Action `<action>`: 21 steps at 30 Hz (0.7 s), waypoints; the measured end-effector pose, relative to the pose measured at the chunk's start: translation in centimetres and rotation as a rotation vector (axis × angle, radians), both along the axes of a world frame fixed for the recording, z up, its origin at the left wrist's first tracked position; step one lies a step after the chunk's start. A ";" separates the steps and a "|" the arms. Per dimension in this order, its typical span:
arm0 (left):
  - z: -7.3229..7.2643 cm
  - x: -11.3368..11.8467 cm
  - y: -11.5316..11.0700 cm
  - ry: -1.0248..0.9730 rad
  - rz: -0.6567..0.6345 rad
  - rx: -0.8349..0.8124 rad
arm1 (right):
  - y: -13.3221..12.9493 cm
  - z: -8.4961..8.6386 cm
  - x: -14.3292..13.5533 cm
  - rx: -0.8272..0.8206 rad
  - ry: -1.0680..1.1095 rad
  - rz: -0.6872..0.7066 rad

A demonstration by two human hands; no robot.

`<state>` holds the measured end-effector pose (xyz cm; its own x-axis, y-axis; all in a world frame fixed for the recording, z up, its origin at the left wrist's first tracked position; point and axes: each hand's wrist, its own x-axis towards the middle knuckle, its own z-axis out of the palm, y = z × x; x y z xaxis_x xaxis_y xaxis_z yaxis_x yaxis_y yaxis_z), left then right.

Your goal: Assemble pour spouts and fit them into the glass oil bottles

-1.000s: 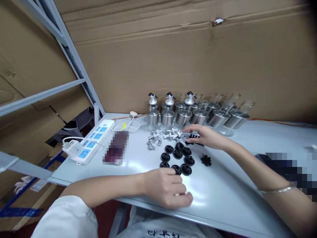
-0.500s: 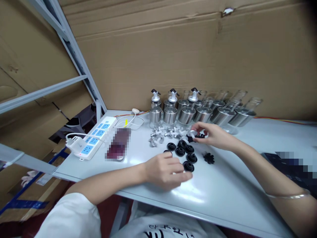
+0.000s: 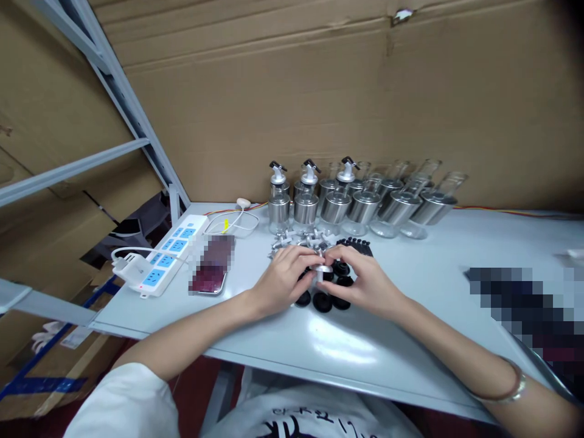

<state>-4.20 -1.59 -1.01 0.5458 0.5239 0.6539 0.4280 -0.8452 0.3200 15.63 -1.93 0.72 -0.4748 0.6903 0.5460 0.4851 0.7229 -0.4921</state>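
Observation:
A silver bottle pourer top (image 3: 322,268) with a round flange is pinched between both hands, over the middle of the table. My left hand (image 3: 283,278) has its thumb and fingers closed on the piece's left side. From the right, my right hand (image 3: 367,281) grips it with thumb and forefinger. Under and around the hands lie several black ribbed stoppers (image 3: 322,302), partly covered by the fingers. Just behind is a pile of similar silver pourer tops (image 3: 285,239). Small black parts (image 3: 358,244) lie in a cluster behind my right hand.
Several glass bottles with steel sleeves (image 3: 365,207) stand along the cardboard wall (image 3: 274,109), some fitted with pourers (image 3: 310,173). On the left are a power strip (image 3: 171,258), a white cable (image 3: 249,222) and a blurred phone (image 3: 212,267). A dark pixelated object (image 3: 524,310) lies right.
My right hand has come left and nearer with the silver pourer top. My left hand has risen from the stoppers to meet it, and both now grip the piece. The view has shifted slightly.

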 end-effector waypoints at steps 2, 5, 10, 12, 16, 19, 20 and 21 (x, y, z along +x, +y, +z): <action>0.1 0.0 0.0 0.001 -0.028 -0.007 | 0.1 -0.1 0.0 0.041 0.011 -0.028; 0.1 -0.1 0.1 -0.001 -0.068 -0.033 | 0.3 -0.1 0.2 0.043 0.002 -0.037; -0.2 -0.2 0.5 -0.020 -0.069 -0.029 | 0.5 -0.5 0.4 0.006 0.010 0.005; -0.2 -0.2 0.6 -0.053 -0.053 0.008 | 0.4 -0.6 0.5 0.027 0.018 0.045; 0.0 -0.3 0.7 -0.067 -0.050 0.152 | 0.2 -0.1 0.6 0.024 0.082 0.036; 0.1 -0.3 0.6 -0.032 -0.085 0.286 | 0.2 0.3 0.6 -0.099 0.123 -0.032; 0.1 -0.3 0.6 -0.017 -0.096 0.316 | 0.3 0.4 0.7 -0.137 0.121 -0.028; 0.1 -0.3 0.5 -0.003 -0.106 0.335 | 0.4 0.5 0.7 -0.163 0.115 -0.011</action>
